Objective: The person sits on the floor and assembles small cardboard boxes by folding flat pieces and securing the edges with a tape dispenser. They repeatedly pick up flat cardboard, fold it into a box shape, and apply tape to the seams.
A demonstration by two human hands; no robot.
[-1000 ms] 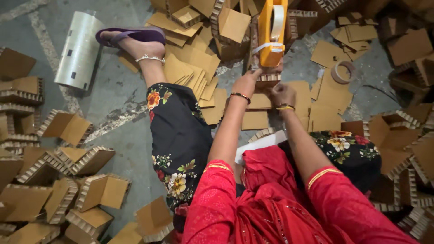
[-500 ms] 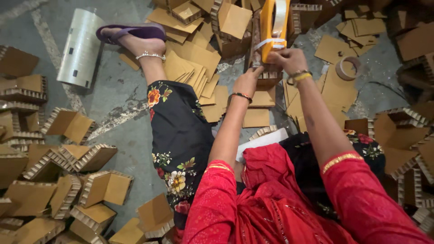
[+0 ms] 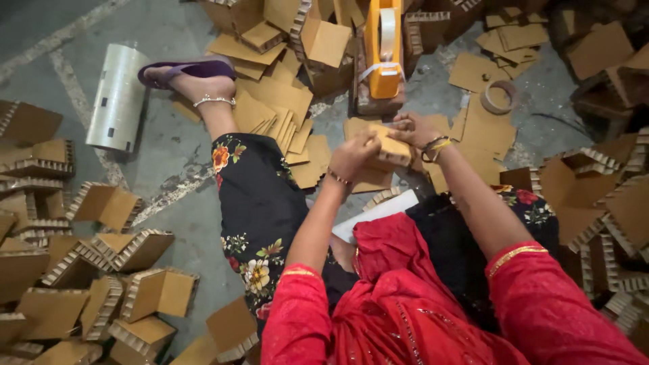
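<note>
I sit on the floor and hold a small folded cardboard piece in both hands in front of me. My left hand grips its left end and my right hand grips its right end. Just beyond them stands an orange tape dispenser with a roll of clear tape, resting on a cardboard block. Flat cardboard cut-outs lie fanned out on the floor next to my left leg.
Finished folded cardboard corners are piled at the left and at the right. A clear film roll lies at the far left near my sandalled foot. A spent tape core lies at the upper right.
My hands have come back from the tape dispenser toward my lap, bringing the cardboard piece with them. The view has tilted down a little.
</note>
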